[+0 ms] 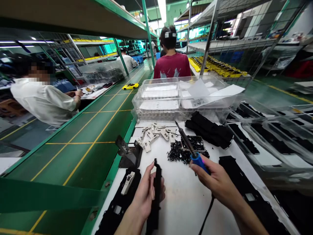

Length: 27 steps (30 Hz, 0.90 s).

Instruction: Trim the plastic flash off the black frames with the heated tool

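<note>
My left hand (146,191) is closed around a long black plastic part (155,199), held edge-on above the white worktop. In my right hand (215,176) is a soldering iron (197,160), gripped by its blue handle, its dark tip pointing up and away to the left. Below the iron lies a heap of small black pieces (176,152), with a small tray (199,143) of more of them. Several beige plastic parts (156,133) are scattered farther back. Left of my left hand, a flat black part (119,199) carries one beige part (128,183).
A metal stand (129,153) sits at the worktop's left edge, beside a green conveyor (80,140) bearing a yellow toy car (130,86). Clear plastic trays (156,104) are stacked behind; black parts (207,129) lie at right. Co-workers sit ahead and left.
</note>
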### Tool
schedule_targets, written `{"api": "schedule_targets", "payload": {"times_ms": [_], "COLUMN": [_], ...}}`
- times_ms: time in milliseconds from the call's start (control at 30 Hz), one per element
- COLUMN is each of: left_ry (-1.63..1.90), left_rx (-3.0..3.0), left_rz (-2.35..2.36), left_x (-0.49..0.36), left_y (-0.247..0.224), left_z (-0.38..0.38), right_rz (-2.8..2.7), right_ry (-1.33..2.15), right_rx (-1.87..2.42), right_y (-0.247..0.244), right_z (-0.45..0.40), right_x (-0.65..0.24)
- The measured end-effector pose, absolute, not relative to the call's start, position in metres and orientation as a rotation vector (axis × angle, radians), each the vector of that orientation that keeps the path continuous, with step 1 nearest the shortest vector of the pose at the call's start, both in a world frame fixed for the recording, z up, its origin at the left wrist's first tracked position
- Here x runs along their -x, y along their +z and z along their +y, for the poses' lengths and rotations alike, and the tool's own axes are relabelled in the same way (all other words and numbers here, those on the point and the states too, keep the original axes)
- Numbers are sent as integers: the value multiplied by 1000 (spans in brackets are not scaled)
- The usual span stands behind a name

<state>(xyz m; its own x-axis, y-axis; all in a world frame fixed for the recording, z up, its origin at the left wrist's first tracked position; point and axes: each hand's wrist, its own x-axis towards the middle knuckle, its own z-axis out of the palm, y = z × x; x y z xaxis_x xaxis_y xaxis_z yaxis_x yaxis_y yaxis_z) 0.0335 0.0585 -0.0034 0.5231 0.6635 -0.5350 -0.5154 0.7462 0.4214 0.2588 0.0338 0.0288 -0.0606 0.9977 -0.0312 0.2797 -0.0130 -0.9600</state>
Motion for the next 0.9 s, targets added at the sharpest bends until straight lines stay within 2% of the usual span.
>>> {"api": "schedule_targets", "payload": {"times_ms": [333, 900], "left_ry": [721, 523], "left_rx": [-170, -84], "left_rz": [437, 291], "left_x": [-12, -15], "left_y": [-36, -48], "left_z": [18, 13], "right_rz": [-2238, -2377], "right_ry": [796, 771], "right_rx": [1396, 1364], "right_y": [11, 10], "right_z": [45, 50], "right_x": [-287, -283]}}
